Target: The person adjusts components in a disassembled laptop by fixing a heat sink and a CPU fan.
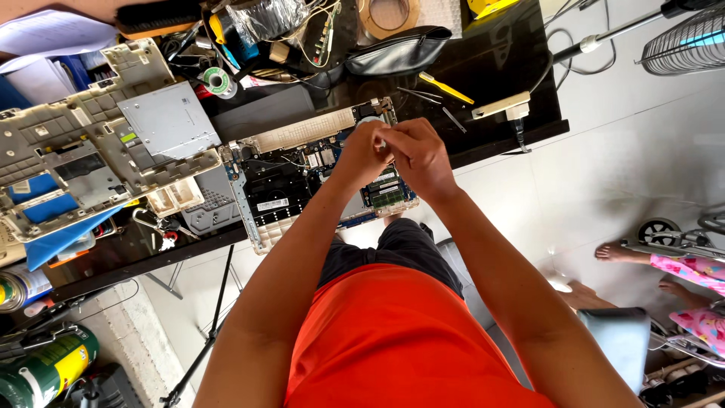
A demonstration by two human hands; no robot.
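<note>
Head view: person in an orange shirt stands over a dark surface [491, 68] w/ an opened laptop [317, 170] lying on it, bottom cover off, board & parts exposed. Both hands meet just above the laptop's far right corner. Left hand [361, 151] is curled, fingers pinched toward the right one; right hand [419, 155] is curled too, fingertips pressed against the left's. Something small & pale sits between the fingertips, too tiny to tell what. Can't tell whether either hand really grips it or only touches it.

Everything else relative to the laptop:
- Left of it, touching its edge: a grey-beige laptop shell [91, 143], inside up, w/ a flat silver drive [168, 121] on top.
- Beyond it, far side: black pouch [400, 49], roll of brown tape [389, 13], solder spool [217, 81], tangle of wires.
- Beyond & right of it: yellow-handled tool [445, 88], plus thin metal tweezers close by, and a beige plug strip [502, 106] near the surface's edge.
- Well left & nearer the person, below the surface: green-yellow spray can [45, 370].
- Far right, on the pale tiled floor [604, 166]: another person's bare feet [612, 253] & pink patterned trousers, by a wheeled frame. A fan grille shows top right.
</note>
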